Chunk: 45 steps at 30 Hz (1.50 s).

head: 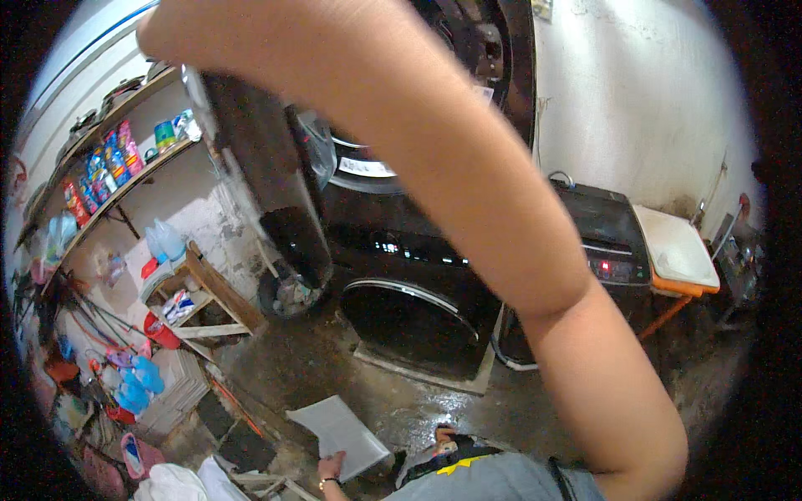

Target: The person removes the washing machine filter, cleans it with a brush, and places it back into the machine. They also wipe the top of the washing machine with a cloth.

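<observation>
At the bottom, my left hand, with a band at its wrist, holds the edge of a flat, pale translucent sheet or folder low over the floor. My raised right arm crosses the view from lower right to upper left. My right hand is partly cut off by the top edge, close to the top of a tall dark panel; its fingers are mostly hidden, and I cannot tell whether it grips anything. Behind the arm stands a black front-loading laundry machine with lit controls and a labelled round opening.
Right of it are a black top-loading washer with a red display and a white basin on an orange stand. On the left, a wall shelf carries detergent packets, above a wooden stand and stacked flattened cardboard. The concrete floor looks wet.
</observation>
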Motion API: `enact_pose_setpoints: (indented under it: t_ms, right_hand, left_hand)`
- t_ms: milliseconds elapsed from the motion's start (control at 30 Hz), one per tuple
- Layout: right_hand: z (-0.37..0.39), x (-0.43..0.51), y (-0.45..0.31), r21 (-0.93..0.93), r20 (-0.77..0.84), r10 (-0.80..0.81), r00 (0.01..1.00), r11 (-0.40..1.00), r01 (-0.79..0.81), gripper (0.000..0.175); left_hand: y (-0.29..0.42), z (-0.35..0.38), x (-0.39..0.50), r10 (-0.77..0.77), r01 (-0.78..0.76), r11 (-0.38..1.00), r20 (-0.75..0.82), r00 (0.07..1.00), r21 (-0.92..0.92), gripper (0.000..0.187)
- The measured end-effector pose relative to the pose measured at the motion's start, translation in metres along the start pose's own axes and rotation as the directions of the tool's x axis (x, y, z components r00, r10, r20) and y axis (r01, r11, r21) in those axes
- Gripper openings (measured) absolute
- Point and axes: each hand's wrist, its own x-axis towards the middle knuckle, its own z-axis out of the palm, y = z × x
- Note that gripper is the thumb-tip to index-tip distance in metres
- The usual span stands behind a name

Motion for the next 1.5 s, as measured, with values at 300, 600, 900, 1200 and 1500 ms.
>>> enact_pose_setpoints:
  t_ms: [300, 600, 900, 1200, 1500]
  right_hand:
    - [0.081, 0.005, -0.021, 0.225, -0.24, -0.36, 0.901, 0.883, 0.413, 0.047]
    - [0.049, -0.177, 0.112, 0.78, -0.243, -0.353, 0.904, 0.483, 0.398, 0.045]
    - [0.055, -0.464, 0.266, 0.408, 0.703, -0.614, 0.36, -0.066, -0.91, 0.096]
    - [-0.038, -0.475, 0.466, 0.518, 0.74, -0.313, 0.595, -0.299, -0.802, 0.102]
    - [-0.023, -0.477, 0.481, 0.367, 0.922, 0.036, 0.384, -0.391, -0.844, 0.074]
  left_hand:
    - [0.098, -0.064, -0.128, 0.074, -0.111, 0.993, 0.545, 0.835, 0.036, 0.067]
    - [0.187, -0.135, -0.269, 0.239, -0.149, 0.915, 0.205, 0.949, -0.374, 0.059]
    - [0.306, -0.008, -0.292, 0.414, -0.261, 0.641, 0.038, 0.91, -0.722, 0.076]
    - [0.491, 0.098, -0.276, 0.363, -0.114, 0.833, 0.379, 0.851, -0.541, 0.071]
    - [0.544, 0.149, -0.252, 0.608, -0.156, 0.647, 0.381, 0.696, -0.747, 0.074]
